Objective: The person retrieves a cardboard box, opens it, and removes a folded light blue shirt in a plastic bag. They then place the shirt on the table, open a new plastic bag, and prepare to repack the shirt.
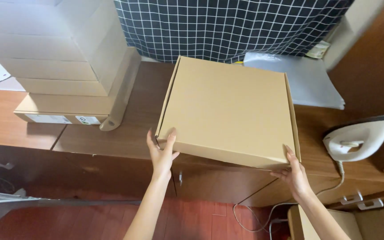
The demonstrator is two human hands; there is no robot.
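From the head camera: a closed brown box point(230, 111) sits on the wooden counter point(125, 133), its near edge past the counter's front. The left hand point(161, 153) and right hand point(295, 173) grasp its near corners; it isn't lifted clear. Beyond the left hand, stacked boxes point(63, 62); beside the right, an iron point(356, 140).

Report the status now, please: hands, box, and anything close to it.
Left hand and right hand grip front corners of closed cardboard box. Box on wooden counter. Stacked boxes left, iron right.
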